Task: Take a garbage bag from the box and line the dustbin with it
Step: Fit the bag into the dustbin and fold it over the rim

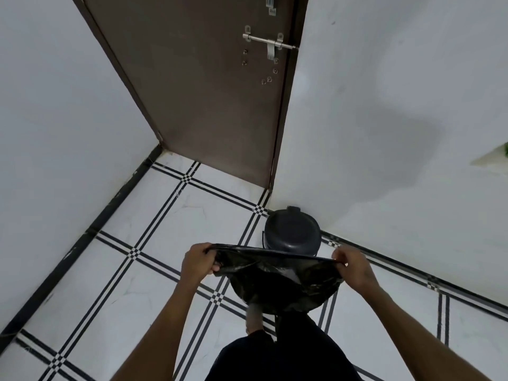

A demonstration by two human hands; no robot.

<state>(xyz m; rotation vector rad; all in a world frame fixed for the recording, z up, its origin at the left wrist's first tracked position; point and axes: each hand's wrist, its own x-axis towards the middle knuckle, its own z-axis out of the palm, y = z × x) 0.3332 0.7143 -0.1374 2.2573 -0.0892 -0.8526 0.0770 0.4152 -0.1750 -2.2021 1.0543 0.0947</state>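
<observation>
- Two hands hold the garbage bag (277, 276) stretched between them; the left hand (199, 261) is closed on the left corner of the bag's top edge, the right hand (353, 266) pinches the right corner, and the black film hangs slack below, in front of the person's legs.
- The dustbin (292, 232) stands on the tiled floor (154, 270) in the corner, against the white wall (384, 105) and just beside the foot of the brown door (198, 92); its dark domed lid looks shut; the box the bag came from is not in view.
- One risk, as I judge it: the lid is down, so the bag cannot go in until it is lifted; both hands are taken, and freeing one would let that corner drop and the mouth fall closed.
- Another: the top edge looks pulled flat and taut, so the two layers may cling together; tugging hard to part them could tear thin film at the pinched corners.
- A third: the bin sits tight in the corner; folding the rim over on the wall side may be awkward, and a loose fold would slide down inside.
- A fourth: the hanging bottom may trail under a foot (254, 317) and be stepped on.
- No brand, label or writing can be read on the bag, the bin or the door; the door shows only a metal bolt (270, 44).
</observation>
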